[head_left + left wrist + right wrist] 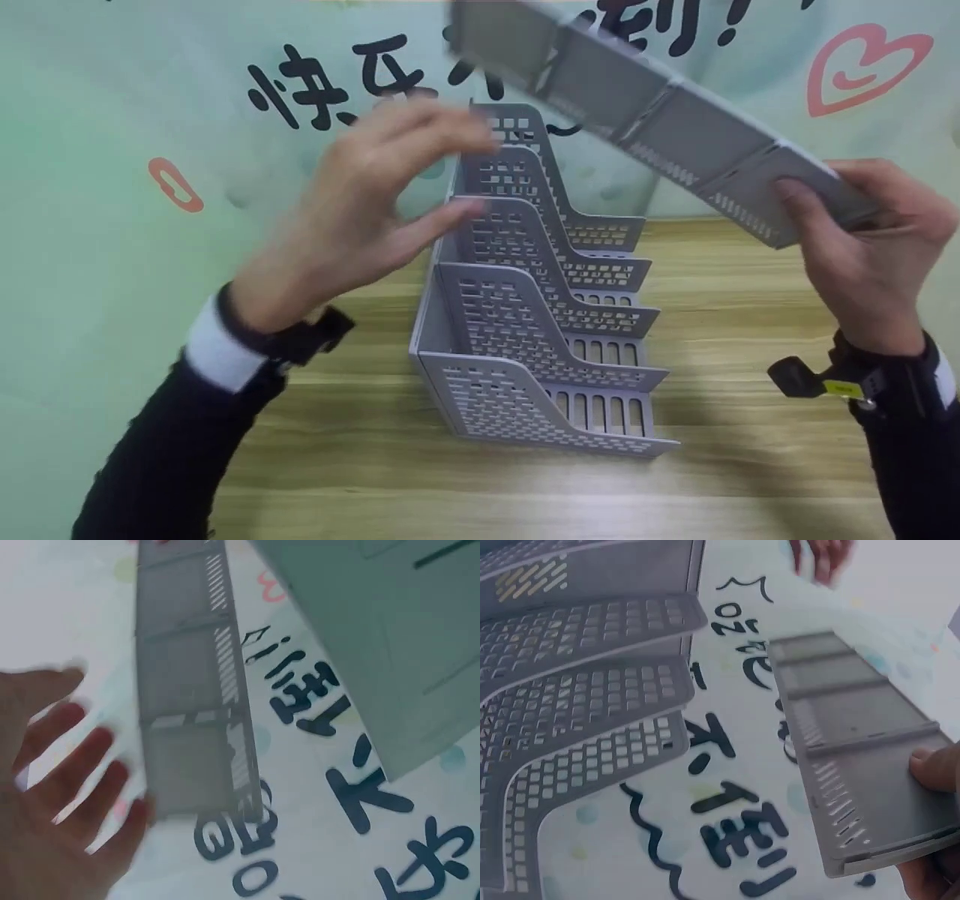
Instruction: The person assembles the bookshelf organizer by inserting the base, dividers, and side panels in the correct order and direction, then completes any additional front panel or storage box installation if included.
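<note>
A long grey plastic panel (645, 105), divided by ridges and slotted along one edge, slants through the air at the upper right. My right hand (885, 247) grips its near end, with the thumb (934, 767) on the ridged face. Blurred in the head view, my left hand (375, 195) holds nothing, its fingers spread apart. It is raised over the left side of a grey file organizer (495, 360), which stands on the table with perforated, stepped dividers. In the left wrist view, the panel's far end comes close to the left fingertips.
The organizer rests on a wood-grain table (750, 465). Behind and to the left hangs a pale green sheet (97, 225) with black lettering and a pink heart drawing (866, 71). Each wrist wears a dark strap, with the left strap (277, 337) near the organizer's left side.
</note>
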### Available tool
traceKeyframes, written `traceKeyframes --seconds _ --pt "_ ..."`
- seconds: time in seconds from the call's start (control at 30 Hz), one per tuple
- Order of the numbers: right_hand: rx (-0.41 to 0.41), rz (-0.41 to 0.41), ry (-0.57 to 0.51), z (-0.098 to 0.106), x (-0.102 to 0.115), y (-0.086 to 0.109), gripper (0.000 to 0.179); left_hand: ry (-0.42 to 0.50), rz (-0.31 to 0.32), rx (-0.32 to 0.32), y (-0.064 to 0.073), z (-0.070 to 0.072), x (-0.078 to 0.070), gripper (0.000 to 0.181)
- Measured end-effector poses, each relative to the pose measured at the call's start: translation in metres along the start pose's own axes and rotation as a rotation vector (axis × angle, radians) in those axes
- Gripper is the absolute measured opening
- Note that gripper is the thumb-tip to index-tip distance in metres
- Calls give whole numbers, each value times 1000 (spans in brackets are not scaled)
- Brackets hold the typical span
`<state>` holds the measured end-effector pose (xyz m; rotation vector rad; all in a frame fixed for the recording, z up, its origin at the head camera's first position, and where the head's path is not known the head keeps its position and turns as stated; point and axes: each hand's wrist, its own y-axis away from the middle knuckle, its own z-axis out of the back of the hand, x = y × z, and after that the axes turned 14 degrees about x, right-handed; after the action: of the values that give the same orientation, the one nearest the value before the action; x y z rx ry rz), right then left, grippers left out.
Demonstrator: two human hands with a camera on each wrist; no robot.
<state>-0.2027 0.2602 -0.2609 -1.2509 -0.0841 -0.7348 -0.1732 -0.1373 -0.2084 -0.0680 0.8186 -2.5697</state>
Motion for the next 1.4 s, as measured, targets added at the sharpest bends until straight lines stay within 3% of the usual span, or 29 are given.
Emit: traceKeyframes --seconds 0.17,0.23,0.3,0.37,0.47,0.63,0.77,0.97,1.23,1.4 --pt "-25 -180 155 23 -28 13 19 206 167 373 50 3 -2 70" --pt "-11 -234 204 29 -39 19 18 280 203 453 65 2 -3 82" --pt "-2 -296 236 35 -48 25 20 345 231 488 78 -1 -5 89" --pt "4 -358 245 40 -55 30 22 367 225 474 84 -7 -7 92" --pt "11 -465 230 46 -62 38 24 317 200 410 86 -18 -10 85" --pt "58 -520 223 49 -70 51 24 288 152 310 88 -33 -10 76" --pt "90 -493 254 45 -74 63 20 310 129 269 91 -36 -11 75" --pt "104 -444 249 39 -75 82 17 269 154 269 91 -32 -18 77" --pt "161 -267 275 20 -64 110 19 258 208 261 93 -27 -22 78" --pt "188 -171 329 11 -56 124 19 221 206 238 93 -28 -21 78"
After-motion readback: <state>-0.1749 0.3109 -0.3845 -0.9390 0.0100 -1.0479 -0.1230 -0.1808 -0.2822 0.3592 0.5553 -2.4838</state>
